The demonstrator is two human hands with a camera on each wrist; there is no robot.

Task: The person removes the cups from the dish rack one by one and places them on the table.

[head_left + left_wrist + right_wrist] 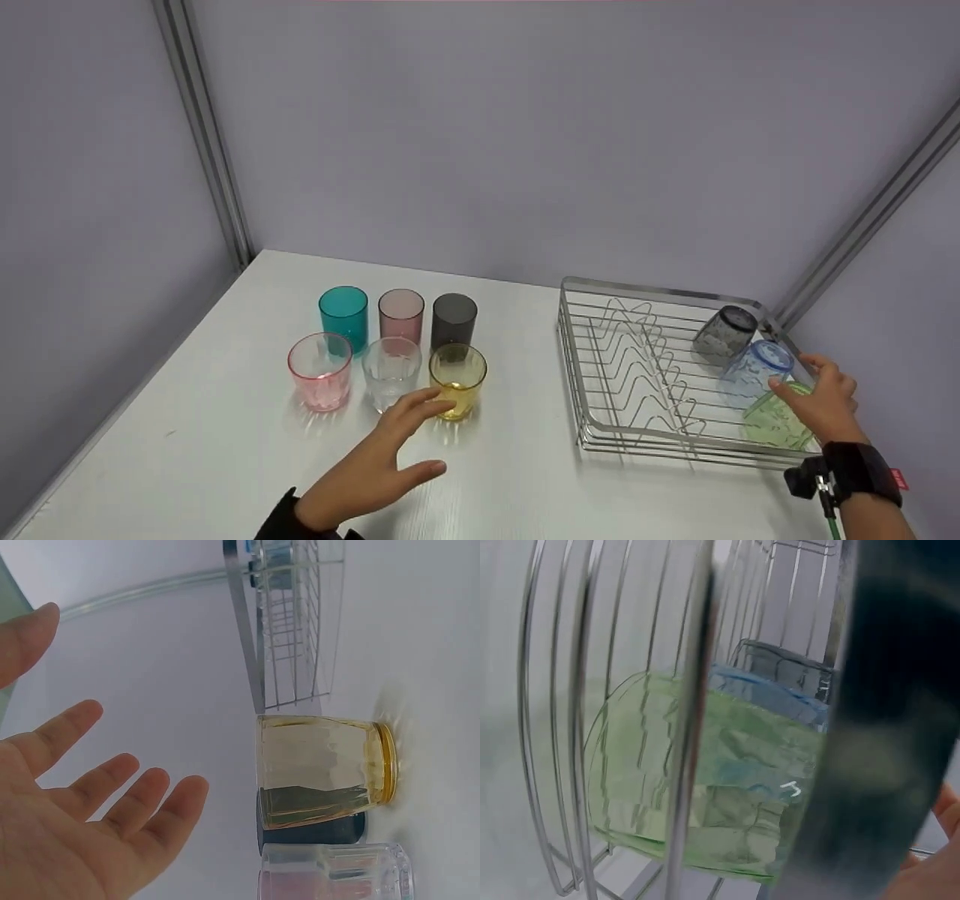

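Note:
My left hand (379,469) reaches over the front row with fingers spread, its fingertips overlapping the yellow glass (459,375). In the left wrist view that glass (322,772) stands upright, apart from the hand. At the right end of the wire dish rack (570,360), a green glass (776,420) leans on its side. My right hand (829,401) is over the rack's right rim, thumb and index finger apart near the green glass's upper end. Its fingers are mostly hidden by the rim in the right wrist view. Beside the green glass lie a blue glass (754,375) and a grey glass (724,334).
Left of the yellow glass stand a clear glass (391,371) and a pink glass (321,375). Behind them are teal (343,319), mauve (401,315) and dark grey (454,319) tumblers. Wavy wire dividers (649,360) run through the rack. Grey panels (480,150) enclose the white table (517,480).

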